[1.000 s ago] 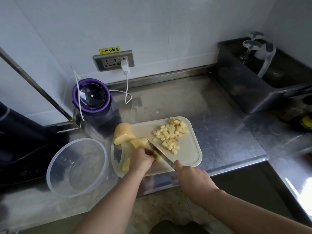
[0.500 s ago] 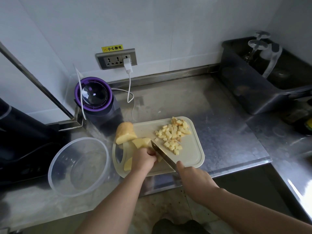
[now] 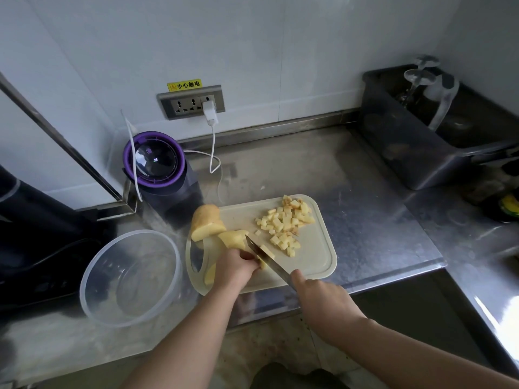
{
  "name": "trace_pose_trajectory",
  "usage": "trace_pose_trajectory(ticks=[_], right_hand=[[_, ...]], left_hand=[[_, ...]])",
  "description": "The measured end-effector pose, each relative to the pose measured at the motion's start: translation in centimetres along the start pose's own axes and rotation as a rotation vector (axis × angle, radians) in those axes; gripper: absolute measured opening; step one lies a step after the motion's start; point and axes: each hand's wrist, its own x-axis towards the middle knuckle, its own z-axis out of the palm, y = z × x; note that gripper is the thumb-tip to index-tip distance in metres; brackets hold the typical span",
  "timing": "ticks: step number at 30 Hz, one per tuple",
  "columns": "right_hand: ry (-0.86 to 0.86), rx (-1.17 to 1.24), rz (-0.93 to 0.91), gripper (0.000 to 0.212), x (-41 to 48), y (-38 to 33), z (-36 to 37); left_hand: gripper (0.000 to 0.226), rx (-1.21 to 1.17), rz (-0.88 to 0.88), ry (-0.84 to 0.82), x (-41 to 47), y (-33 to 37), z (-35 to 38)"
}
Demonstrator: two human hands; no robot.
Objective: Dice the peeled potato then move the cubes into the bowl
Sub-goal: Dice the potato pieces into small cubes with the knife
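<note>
Barely shifting the knife (image 3: 276, 266) on the cutting board (image 3: 317, 248): clamping it in right grip (image 3: 323, 301), pinning potato piece (image 3: 263, 266) beside blade in left grip (image 3: 234, 269).

Yellow cubes (image 3: 283, 223); cream board (image 3: 317, 248); purple-rimmed appliance (image 3: 154, 158)

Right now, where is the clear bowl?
In the head view the clear bowl sits on the steel counter at the left, just left of the cutting board and in front of the purple-lidded appliance.
</note>
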Motion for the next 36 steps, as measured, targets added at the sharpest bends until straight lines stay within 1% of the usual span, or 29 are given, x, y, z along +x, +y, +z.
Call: trace_pose_trajectory(ticks=[3,8,13,15,16,18,21,24,27,28,29,30,32,33,34,36], right_hand=[[-0.013,-0.007,0.002,0.045,0.1,0.0,0.0],[-0.037,-0.019,0.002,0.054,0.4,-0.2,0.4],[-0.082,-0.024,0.037,0.055,0.9,-0.2,0.7],[-0.081,-0.037,0.039,0.054,0.9,-0.1,0.6],[-0.076,-0.037,0.041,0.053,0.8,-0.1,0.4],[-0.065,-0.033,0.051,0.046,0.6,0.0,0.3],[-0.020,-0.015,0.044,0.040,0.3,0.2,-0.2],[0.041,-0.011,0.049,0.045,0.1,0.6,-1.3],[0.065,-0.025,0.070,0.050,0.1,1.3,-2.2],[0.065,-0.020,0.079,0.049,0.1,1.4,-2.4],[0.070,-0.013,0.086,0.048,0.0,1.7,-2.6],[0.077,-0.006,0.091,0.048,-0.1,1.9,-2.8],[0.096,0.015,0.103,0.046,-0.2,2.4,-2.9],[0.099,0.021,0.109,0.047,-0.2,2.7,-3.0],[0.100,0.024,0.110,0.047,-0.3,2.8,-3.0],[0.108,0.023,0.118,0.046,-0.2,3.1,-3.0]], left_hand=[[0.015,0.014,-0.017,0.011,0.1,0.0,0.2],[0.012,0.003,-0.033,0.018,0.1,0.3,0.4],[0.017,-0.015,-0.049,0.008,0.1,0.2,0.3],[0.011,-0.013,-0.037,0.011,0.0,0.3,0.3],[0.007,-0.014,-0.033,0.008,-0.1,0.3,0.3],[0.014,-0.019,-0.027,-0.003,-0.2,0.4,0.2],[0.016,0.005,-0.028,-0.003,-0.4,0.5,0.1],[0.020,-0.012,-0.016,-0.017,-0.6,0.7,-0.1],[0.012,0.030,0.022,-0.043,-0.7,1.0,-0.8],[0.008,0.096,0.076,-0.043,-0.6,1.2,-1.2],[0.011,0.219,0.170,-0.044,-0.3,1.4,-1.6],[0.022,0.384,0.293,-0.056,-0.1,1.8,-1.9],[0.046,0.720,0.549,-0.133,0.1,2.7,-2.3],[0.053,0.877,0.636,-0.182,0.2,3.1,-2.3],[0.057,1.014,0.697,-0.215,0.4,3.5,-2.2],[0.056,1.214,0.760,-0.237,0.8,3.9,-2.0]])
